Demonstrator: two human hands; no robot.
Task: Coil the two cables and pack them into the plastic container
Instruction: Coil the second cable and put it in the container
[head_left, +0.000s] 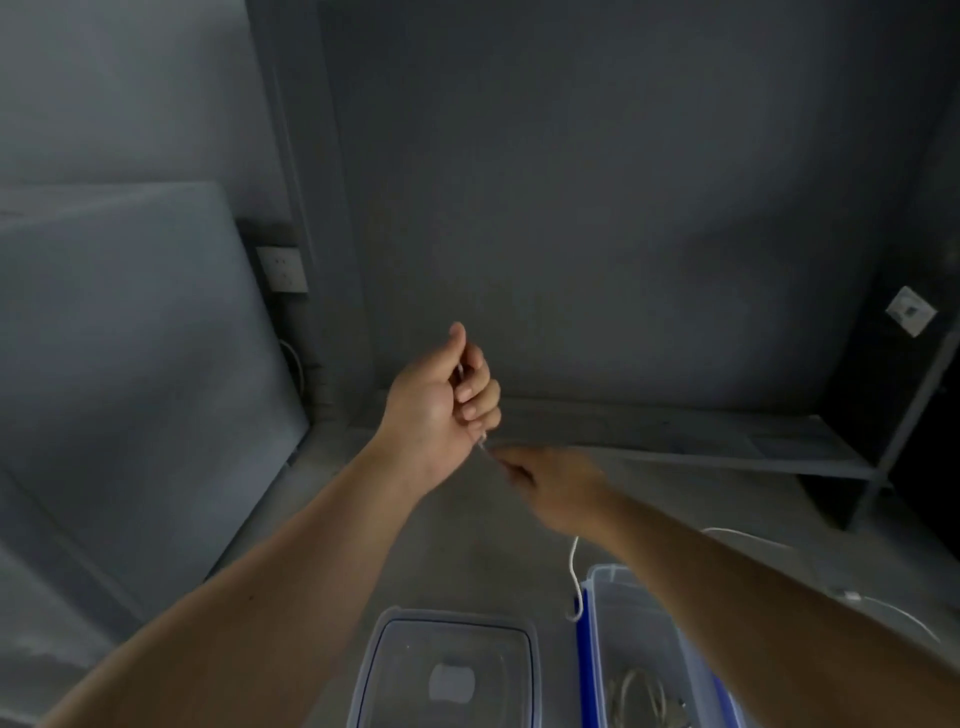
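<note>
My left hand (441, 395) is raised in a fist, closed around one end of a thin white cable (574, 566). Just below it my right hand (556, 486), blurred, pinches the same cable. The cable drops under my right wrist and hangs over the rim of the clear plastic container (597, 597) with blue trim at the bottom right. A coiled cable (641, 696) lies inside that container. More white cable with a small plug (852, 595) trails on the surface at the right.
The container's clear lid (452, 670) lies flat to the left of the container. A grey wall stands behind, with a socket plate (280, 267) at the left. A dark shelf frame (883, 441) stands at the right.
</note>
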